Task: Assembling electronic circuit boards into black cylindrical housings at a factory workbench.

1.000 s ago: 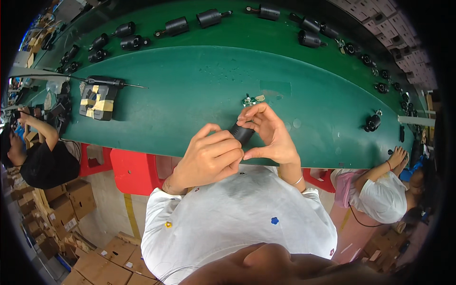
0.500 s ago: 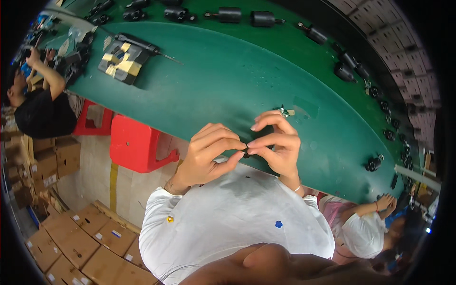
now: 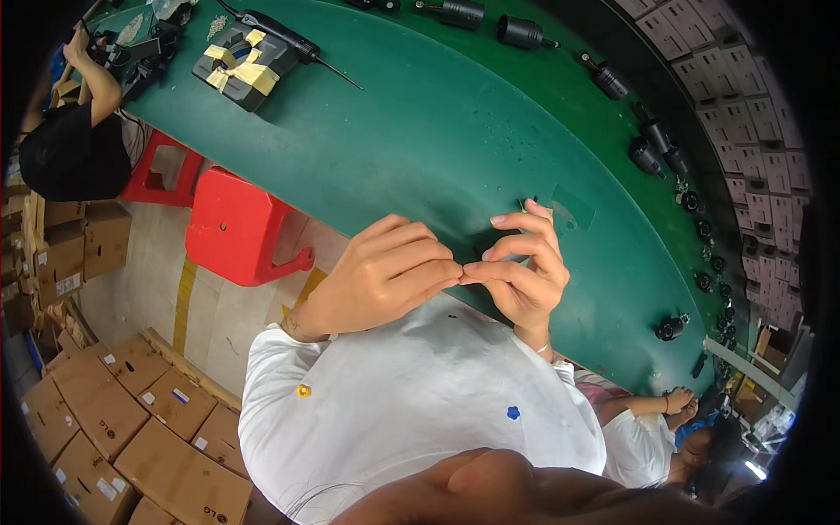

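My left hand and my right hand meet over the near edge of the green table, thumb and finger pinched on each. Their tips touch, and whatever lies between them is too small and covered to make out. The other fingers of my right hand curl loosely above the pinch. A dark patch shows on the tabletop behind its fingers; I cannot tell whether it is a part or a shadow.
A black electric screwdriver lies by a black block with yellow tape. Black cylindrical parts line the far green strip. A red stool and cartons stand left. People work at left and right.
The view has shifted, so the table things sit higher. A small black piece showed between my fingertips before; now the fingers cover it. My left fingers have closed further together.
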`<state>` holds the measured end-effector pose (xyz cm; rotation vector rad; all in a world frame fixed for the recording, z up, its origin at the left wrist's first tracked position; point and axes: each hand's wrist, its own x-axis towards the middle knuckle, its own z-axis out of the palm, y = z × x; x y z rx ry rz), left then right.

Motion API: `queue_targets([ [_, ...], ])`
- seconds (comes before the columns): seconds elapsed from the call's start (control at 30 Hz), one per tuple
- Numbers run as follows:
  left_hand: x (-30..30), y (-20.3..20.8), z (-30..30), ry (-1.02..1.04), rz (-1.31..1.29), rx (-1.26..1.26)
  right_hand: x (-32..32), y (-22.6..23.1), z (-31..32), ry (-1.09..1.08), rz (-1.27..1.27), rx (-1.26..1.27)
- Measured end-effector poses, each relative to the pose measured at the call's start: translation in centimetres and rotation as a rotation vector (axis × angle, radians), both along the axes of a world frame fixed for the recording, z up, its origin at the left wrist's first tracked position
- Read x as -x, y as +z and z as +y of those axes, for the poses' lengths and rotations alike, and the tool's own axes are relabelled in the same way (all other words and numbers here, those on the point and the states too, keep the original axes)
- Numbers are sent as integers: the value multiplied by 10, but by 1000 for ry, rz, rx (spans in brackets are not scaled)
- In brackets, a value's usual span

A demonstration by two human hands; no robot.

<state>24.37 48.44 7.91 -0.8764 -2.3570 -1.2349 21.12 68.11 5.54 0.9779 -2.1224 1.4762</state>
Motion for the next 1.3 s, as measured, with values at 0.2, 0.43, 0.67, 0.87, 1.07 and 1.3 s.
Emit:
queue_targets([
  [0.2, 4, 0, 6, 18, 86, 122, -2, 4, 5, -99, 76, -121],
  [0.43, 5, -2, 16, -32, 13, 36, -3, 1, 13, -77, 64, -99],
  [0.67, 3, 1, 24, -44, -168, -101, -2, -2, 18, -70, 7, -16],
  [0.87, 3, -2, 28, -64, -199, -207, -3, -1, 21, -69, -32, 40],
  [1.07, 6, 0, 27, -69, -102, -104, -4, 2, 25, -123, -13, -14],
  [1.3, 8, 3, 29, -44, 94, 107, -5, 6, 28, -144, 25, -91],
])
